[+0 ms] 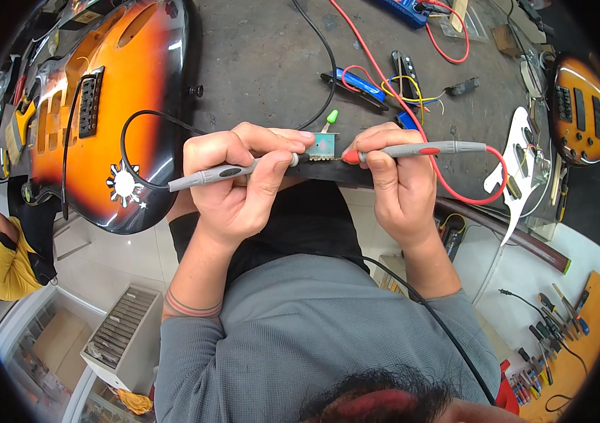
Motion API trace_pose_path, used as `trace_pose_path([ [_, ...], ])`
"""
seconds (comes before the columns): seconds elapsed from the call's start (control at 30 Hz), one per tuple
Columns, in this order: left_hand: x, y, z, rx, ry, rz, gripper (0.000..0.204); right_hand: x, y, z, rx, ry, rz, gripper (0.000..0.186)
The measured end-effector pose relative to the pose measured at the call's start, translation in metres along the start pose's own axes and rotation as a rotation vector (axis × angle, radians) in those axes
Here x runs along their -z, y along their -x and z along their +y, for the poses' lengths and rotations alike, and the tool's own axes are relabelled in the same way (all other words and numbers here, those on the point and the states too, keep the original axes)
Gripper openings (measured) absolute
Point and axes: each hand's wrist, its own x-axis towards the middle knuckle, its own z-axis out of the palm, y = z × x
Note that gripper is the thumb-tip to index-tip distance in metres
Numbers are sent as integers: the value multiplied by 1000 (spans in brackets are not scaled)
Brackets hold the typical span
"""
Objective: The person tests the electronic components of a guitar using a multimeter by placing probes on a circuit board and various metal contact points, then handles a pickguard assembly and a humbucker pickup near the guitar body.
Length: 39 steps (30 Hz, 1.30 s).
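Note:
Close above the front edge of the dark workbench (271,49), my left hand (233,187) grips a grey test probe (205,176) with a black lead. My right hand (405,190) pinches a second grey test probe with a red collar (448,148) and a red lead. Between the two probe tips is a small lever switch (324,145) with a green circuit board, a row of solder lugs and a bright green lever tip. Both tips point at its lugs; whether they touch is too small to tell. The left fingers partly cover the switch's left end.
A sunburst guitar body (120,92) lies at left, another guitar (585,113) at far right. Beyond my hands are a blue-handled tool (360,86), coloured wires (412,84) and a blue meter (407,10). A white pickguard (515,173) overhangs at right. A person in yellow (7,261) is at left.

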Motion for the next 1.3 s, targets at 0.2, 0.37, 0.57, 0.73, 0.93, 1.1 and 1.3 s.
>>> trace_pose_path([
  [0.2, 0, -1, 0, 2, 2, 2, 33, 0, -2, -3, -8, 30, -9, 9],
  [0.37, 1, -2, 2, -2, -4, 0, 33, 0, -3, -3, 11, 40, -13, 10],
  [0.57, 2, 0, 5, 59, -49, -62, 29, 1, -2, -2, -14, 1, -26, 12],
  [0.73, 2, 1, 7, 63, -44, -66, 29, 0, 0, -2, 8, -2, -32, 13],
  [0.93, 3, 0, 6, 61, -41, -66, 29, 1, -2, -2, 21, 8, -37, 14],
  [1.1, 2, -2, 5, 54, -45, -65, 29, 1, -3, -1, 12, 2, -30, 13],
  [1.3, 2, -2, 6, 54, -48, -63, 28, 0, -1, -3, -39, -29, 8, 10],
])
